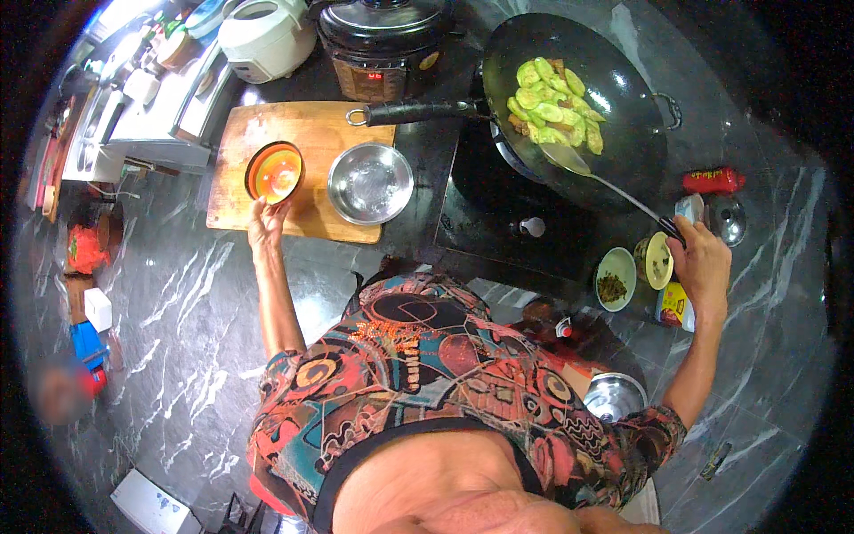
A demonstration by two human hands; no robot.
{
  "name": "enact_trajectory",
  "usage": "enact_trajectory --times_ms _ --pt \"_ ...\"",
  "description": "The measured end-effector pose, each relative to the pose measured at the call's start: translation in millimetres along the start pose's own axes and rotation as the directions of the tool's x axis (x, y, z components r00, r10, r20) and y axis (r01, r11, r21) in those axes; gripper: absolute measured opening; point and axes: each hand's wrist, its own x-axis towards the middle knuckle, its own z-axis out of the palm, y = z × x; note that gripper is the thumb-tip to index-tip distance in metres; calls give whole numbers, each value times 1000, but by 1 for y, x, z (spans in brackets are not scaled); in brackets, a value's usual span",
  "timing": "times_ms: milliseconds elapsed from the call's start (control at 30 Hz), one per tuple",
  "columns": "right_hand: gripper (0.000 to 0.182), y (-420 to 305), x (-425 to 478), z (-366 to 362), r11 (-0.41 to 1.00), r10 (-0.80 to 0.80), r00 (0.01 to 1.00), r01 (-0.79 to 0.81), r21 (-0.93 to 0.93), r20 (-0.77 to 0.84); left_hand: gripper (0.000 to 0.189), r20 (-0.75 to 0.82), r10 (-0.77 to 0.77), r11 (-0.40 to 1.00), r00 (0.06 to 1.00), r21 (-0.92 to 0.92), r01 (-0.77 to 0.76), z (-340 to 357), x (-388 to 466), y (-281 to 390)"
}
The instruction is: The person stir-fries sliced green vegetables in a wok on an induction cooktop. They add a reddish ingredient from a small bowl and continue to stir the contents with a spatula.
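My left hand [267, 220] grips the near rim of an orange bowl [273, 172] with a dark edge, over a wooden cutting board [240, 133]. Beside that bowl, a round stainless steel bowl [371, 183] rests at the board's right side. In my right hand [704, 267] is the dark handle of a metal cooking spatula [620, 190]. Its blade lies inside a black wok [627, 133], against the near edge of a heap of sliced green vegetable [550, 100] mixed with brown pieces. The wok's long handle [420, 112] points left above the board.
Under the wok is a black stove [507, 227] with a knob. A bowl of chopped brown food [615, 280], a yellowish bowl [657, 260] and a yellow package [675, 306] stand near my right hand. Behind the board are an electric pressure cooker [380, 53] and a white rice cooker [267, 40].
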Motion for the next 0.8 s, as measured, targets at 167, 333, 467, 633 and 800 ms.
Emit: enact_trajectory --times_ms 167,333,467,633,800 --pt "26 -10 26 16 979 -79 992 95 178 -93 45 41 92 994 995 56 -95 27 -34 -2" --pt "19 -8 62 57 997 16 984 -1 83 -179 44 -33 34 995 999 96 -31 18 -14 -10" --pt "22 28 59 59 994 98 973 -88 58 -208 42 16 -2 995 1000 100 0 7 3 -16" --pt "24 62 50 58 978 207 954 -210 12 -216 34 -5 5 990 1000 144 -4 21 17 -28" --pt "19 64 71 63 966 -1 990 -34 -256 -138 35 -23 -9 983 1000 182 13 15 17 -37"
